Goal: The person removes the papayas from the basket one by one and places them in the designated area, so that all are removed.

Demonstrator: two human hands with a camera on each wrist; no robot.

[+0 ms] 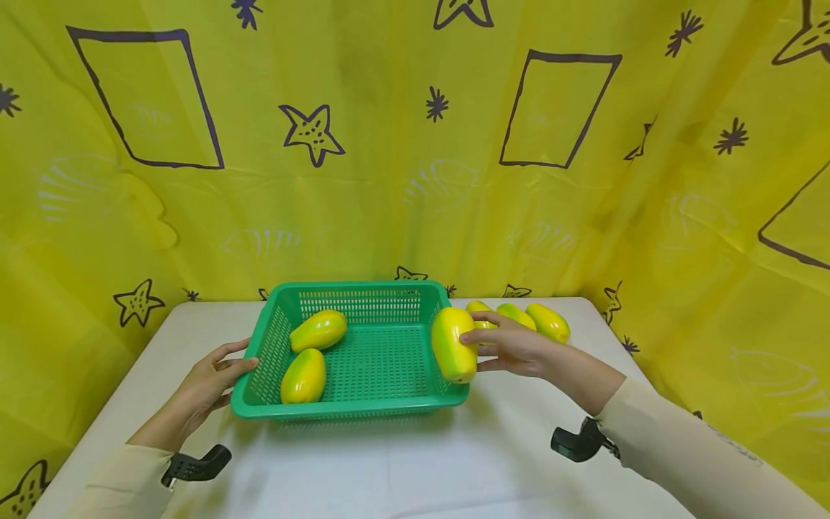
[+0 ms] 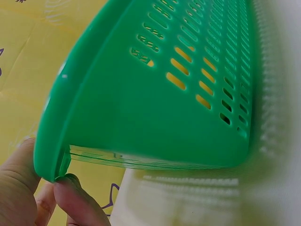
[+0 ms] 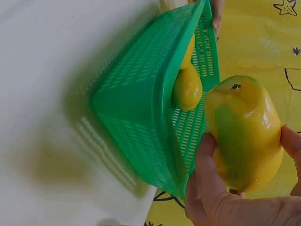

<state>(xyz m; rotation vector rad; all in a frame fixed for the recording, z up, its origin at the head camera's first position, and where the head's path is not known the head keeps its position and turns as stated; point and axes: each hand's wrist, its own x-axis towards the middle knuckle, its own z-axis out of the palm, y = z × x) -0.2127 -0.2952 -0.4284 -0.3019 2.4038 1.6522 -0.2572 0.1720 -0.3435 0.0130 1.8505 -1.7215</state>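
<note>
A green plastic basket [image 1: 350,410] with slotted walls stands on the table, two yellow-green papayas lying in its left part, one farther back [image 1: 319,330] and one nearer [image 1: 304,378]. My left hand [image 1: 209,382] pinches the basket's left rim, which the left wrist view shows between thumb and fingers [image 2: 80,200]. Over the right rim, my right hand [image 1: 519,347] holds another papaya [image 1: 452,344] between thumb and fingers. In the right wrist view this papaya [image 3: 244,136] is above the rim, clear of the basket floor.
Behind my right hand, several more papayas [image 1: 547,323] lie on the white table [image 1: 415,468], to the right of the basket. A yellow curtain [image 1: 382,209] with dark drawn stars and frames encloses the table at the back and sides.
</note>
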